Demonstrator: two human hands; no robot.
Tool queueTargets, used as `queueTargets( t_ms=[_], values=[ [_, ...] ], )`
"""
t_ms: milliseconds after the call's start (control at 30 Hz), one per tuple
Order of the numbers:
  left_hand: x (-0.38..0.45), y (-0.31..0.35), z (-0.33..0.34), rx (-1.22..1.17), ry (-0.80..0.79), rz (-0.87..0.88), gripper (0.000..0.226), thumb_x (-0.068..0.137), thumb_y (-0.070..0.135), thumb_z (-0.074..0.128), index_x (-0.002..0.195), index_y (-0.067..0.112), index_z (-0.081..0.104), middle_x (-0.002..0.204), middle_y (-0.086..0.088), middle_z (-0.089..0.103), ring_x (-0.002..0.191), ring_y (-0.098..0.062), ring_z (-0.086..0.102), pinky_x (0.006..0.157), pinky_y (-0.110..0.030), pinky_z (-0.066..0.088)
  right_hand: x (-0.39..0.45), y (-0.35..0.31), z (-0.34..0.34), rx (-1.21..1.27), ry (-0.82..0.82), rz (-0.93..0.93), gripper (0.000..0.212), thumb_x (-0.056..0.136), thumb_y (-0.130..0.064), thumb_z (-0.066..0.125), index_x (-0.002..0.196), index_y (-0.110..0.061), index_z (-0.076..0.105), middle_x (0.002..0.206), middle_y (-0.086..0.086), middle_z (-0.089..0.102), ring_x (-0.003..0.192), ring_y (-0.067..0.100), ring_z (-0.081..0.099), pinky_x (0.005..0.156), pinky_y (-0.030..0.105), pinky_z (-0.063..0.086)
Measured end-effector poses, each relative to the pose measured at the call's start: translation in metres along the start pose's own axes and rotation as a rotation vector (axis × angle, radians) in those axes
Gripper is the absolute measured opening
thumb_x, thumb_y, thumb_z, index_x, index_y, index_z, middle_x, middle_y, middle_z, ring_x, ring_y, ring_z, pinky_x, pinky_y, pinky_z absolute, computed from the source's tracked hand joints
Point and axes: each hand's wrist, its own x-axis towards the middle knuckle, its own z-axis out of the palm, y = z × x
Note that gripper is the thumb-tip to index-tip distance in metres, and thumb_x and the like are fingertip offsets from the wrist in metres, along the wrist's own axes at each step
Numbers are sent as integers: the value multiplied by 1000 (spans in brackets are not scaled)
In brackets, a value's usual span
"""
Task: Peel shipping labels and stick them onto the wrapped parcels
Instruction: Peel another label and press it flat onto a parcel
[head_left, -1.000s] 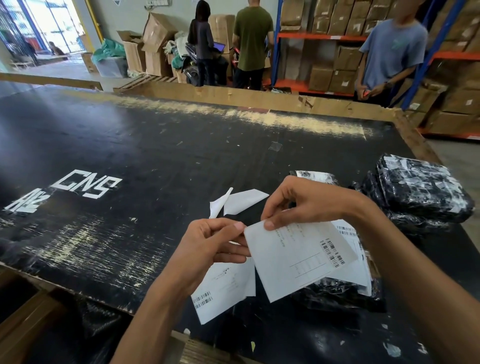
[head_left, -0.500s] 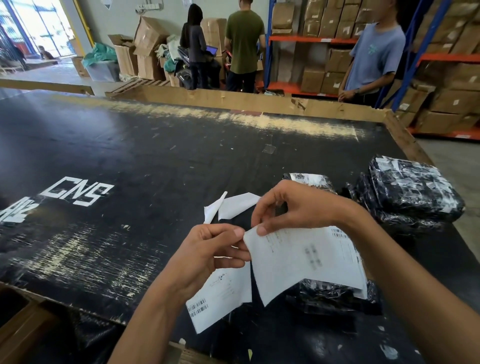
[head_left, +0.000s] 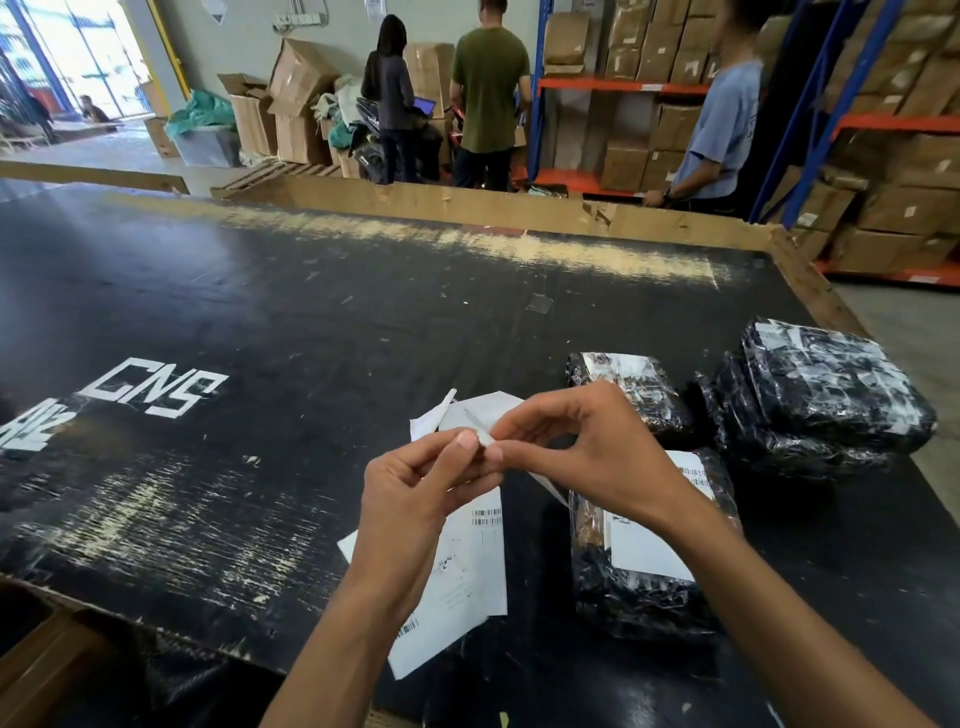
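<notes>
Over the black table (head_left: 260, 322) my left hand (head_left: 415, 493) and my right hand (head_left: 587, 447) meet, both pinching the top corner of a white shipping label (head_left: 475, 561) that hangs below them, barcodes showing. A second label sheet (head_left: 441, 639) hangs lower behind it in my left hand. Under my right wrist lies a black wrapped parcel (head_left: 649, 587) with a white label (head_left: 644, 551) on its top. Another wrapped parcel (head_left: 628, 395) lies just beyond my right hand. Peeled white backing scraps (head_left: 483, 408) rest on the table past my fingers.
A stack of black wrapped parcels (head_left: 826, 395) sits at the table's right edge. A wooden rim (head_left: 519, 213) borders the far side. Three people (head_left: 488, 93) stand beyond it by shelves of cardboard boxes (head_left: 909, 208). White lettering (head_left: 156, 389) marks the table at left.
My hands have risen and drawn closer, fingertips now together at the label's corner. The label that my right hand held out flat now hangs down edge-on, uncovering the labelled parcel.
</notes>
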Motion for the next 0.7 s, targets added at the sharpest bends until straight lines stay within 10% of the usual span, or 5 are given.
queueTargets(
  t_ms=[400,700],
  values=[
    [5,-6,-9,169,-85,68,25,90,27,62,93,6,75,81,-13,68,79,-20,63,83,-34,53,-1,-4,5,68,-40,83,9,88,-17,77,88,-10,82,79,0,79,76,14,76,73,29,62],
    [28,-20,-16,6,123,-113,17,102,13,43,89,7,53,97,-10,73,90,-23,71,69,-26,57,1,23,17,578,255,475,15,98,-6,57,86,-1,65,83,18,76,69,27,73,65,32,62]
  ],
)
